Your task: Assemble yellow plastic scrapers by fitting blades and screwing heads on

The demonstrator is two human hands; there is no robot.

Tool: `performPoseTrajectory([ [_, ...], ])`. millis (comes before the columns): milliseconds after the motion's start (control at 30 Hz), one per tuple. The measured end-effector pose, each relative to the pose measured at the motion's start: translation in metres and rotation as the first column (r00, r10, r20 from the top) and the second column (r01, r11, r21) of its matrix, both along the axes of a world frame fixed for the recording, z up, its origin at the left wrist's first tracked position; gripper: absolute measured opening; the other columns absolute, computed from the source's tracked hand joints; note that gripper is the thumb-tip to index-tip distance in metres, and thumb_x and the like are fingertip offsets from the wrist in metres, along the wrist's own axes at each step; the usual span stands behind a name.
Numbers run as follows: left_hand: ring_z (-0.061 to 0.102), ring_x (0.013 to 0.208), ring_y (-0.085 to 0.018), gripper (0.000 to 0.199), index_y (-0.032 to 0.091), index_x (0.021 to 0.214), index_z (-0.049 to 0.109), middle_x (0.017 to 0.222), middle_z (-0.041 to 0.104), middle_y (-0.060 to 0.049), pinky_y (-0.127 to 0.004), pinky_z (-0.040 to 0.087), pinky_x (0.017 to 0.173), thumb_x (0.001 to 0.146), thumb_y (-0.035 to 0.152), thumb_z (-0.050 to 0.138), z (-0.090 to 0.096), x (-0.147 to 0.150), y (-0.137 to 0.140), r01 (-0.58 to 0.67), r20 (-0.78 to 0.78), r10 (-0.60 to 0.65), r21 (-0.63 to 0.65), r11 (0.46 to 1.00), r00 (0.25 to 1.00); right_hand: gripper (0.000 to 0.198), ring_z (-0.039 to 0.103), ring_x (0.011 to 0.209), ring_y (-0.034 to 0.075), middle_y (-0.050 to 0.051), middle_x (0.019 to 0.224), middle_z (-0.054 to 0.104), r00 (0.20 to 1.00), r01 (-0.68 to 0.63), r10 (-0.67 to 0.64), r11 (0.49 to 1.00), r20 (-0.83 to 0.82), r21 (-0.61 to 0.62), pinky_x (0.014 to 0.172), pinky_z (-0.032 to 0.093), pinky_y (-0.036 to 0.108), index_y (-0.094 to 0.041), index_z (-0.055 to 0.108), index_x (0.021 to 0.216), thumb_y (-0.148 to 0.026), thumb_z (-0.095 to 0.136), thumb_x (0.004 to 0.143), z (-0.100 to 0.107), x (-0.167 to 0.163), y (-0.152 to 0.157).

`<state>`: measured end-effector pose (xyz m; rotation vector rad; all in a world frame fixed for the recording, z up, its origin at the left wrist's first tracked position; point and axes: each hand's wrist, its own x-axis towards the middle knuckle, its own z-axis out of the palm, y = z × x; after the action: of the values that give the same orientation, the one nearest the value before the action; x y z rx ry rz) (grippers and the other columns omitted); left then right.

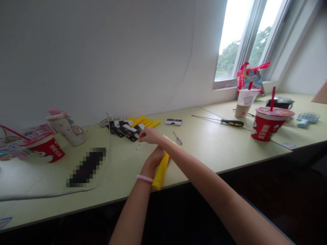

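Observation:
My left hand (157, 156), a pink coil band at its wrist, is closed around a long yellow tube-like plastic piece (160, 173) lying near the table's front edge. Part of that piece is hidden beneath my right forearm. My right hand (149, 135) reaches across above the left one, fingers curled together; whatever they hold, if anything, is hidden. Just beyond it lies a pile of black-and-white cards (126, 129), with several similar yellow pieces (145, 121) behind. Tiny dark bits (136, 148) lie left of my hands. A small screwdriver (178, 138) rests to their right.
A long screwdriver (231, 123) and a single card (173, 121) lie farther back. Red cups (267, 126) stand at both sides, with a white bottle (67, 131) at left. A pixelated dark object (87, 168) lies by a cable. The table edge (219, 172) runs in front.

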<state>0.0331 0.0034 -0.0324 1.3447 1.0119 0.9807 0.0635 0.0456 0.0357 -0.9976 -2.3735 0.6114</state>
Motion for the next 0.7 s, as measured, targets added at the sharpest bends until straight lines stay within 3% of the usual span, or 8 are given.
performPoseTrajectory([
  [67, 0.046, 0.049, -0.01, 0.001, 0.016, 0.078, 0.048, 0.06, 0.051, -0.002, -0.023, 0.036, 0.045, 0.078, 0.017, 0.048, 0.002, 0.003, -0.003, 0.054, 0.022, -0.054, -0.007, 0.999, 0.998, 0.016, 0.056, 0.069, 0.011, 0.001, 0.074, 0.066, 0.984, -0.012, -0.003, 0.997, -0.176, -0.082, 0.06, 0.039, 0.019, -0.014, 0.07, 0.08, -0.023, 0.06, 0.071, 0.003, 0.028, -0.002],
  [167, 0.043, 0.041, -0.009, 0.01, 0.017, 0.081, 0.044, 0.055, 0.048, -0.001, -0.022, 0.033, 0.04, 0.083, 0.026, 0.04, 0.007, 0.006, -0.005, 0.072, 0.098, -0.066, -0.054, 0.996, 0.993, 0.019, 0.053, 0.066, 0.011, 0.001, 0.07, 0.063, 0.947, 0.034, -0.097, 0.978, -0.305, -0.205, 0.06, 0.039, 0.022, -0.013, 0.07, 0.076, -0.028, 0.061, 0.068, 0.0, 0.078, -0.002],
  [233, 0.043, 0.039, -0.008, 0.011, 0.017, 0.083, 0.042, 0.054, 0.047, 0.001, -0.021, 0.033, 0.039, 0.083, 0.027, 0.04, 0.01, 0.006, -0.004, 0.046, 0.132, -0.036, -0.079, 0.996, 0.991, 0.017, 0.052, 0.068, 0.012, 0.001, 0.071, 0.062, 0.946, 0.085, -0.148, 0.972, -0.288, -0.22, 0.061, 0.038, 0.023, -0.015, 0.07, 0.071, -0.029, 0.064, 0.063, -0.007, 0.108, 0.0],
  [333, 0.042, 0.038, -0.007, 0.013, 0.016, 0.083, 0.042, 0.053, 0.047, 0.002, -0.019, 0.034, 0.038, 0.081, 0.029, 0.041, 0.012, 0.003, -0.002, 0.021, 0.143, -0.002, -0.128, 0.992, 0.99, 0.016, 0.053, 0.072, 0.014, 0.002, 0.075, 0.063, 0.96, 0.044, -0.127, 0.949, -0.251, -0.311, 0.063, 0.039, 0.024, -0.015, 0.069, 0.066, -0.028, 0.068, 0.057, -0.022, 0.136, 0.003],
  [500, 0.044, 0.038, -0.006, 0.014, 0.017, 0.081, 0.042, 0.054, 0.048, 0.003, -0.016, 0.035, 0.037, 0.079, 0.03, 0.045, 0.012, 0.0, -0.002, -0.001, 0.134, 0.026, -0.18, 0.984, 0.991, 0.016, 0.056, 0.07, 0.014, 0.003, 0.073, 0.064, 0.94, -0.021, -0.128, 0.903, -0.316, -0.429, 0.064, 0.041, 0.024, -0.014, 0.068, 0.064, -0.027, 0.069, 0.055, -0.039, 0.14, 0.006],
  [700, 0.043, 0.038, -0.006, 0.014, 0.017, 0.082, 0.044, 0.053, 0.047, 0.003, -0.016, 0.035, 0.037, 0.078, 0.03, 0.046, 0.013, 0.001, -0.003, 0.016, 0.131, 0.007, -0.171, 0.985, 0.991, 0.018, 0.056, 0.062, 0.013, 0.002, 0.06, 0.062, 0.918, -0.037, -0.184, 0.841, -0.35, -0.539, 0.06, 0.042, 0.025, -0.011, 0.068, 0.066, -0.024, 0.07, 0.053, -0.039, 0.135, 0.003],
])
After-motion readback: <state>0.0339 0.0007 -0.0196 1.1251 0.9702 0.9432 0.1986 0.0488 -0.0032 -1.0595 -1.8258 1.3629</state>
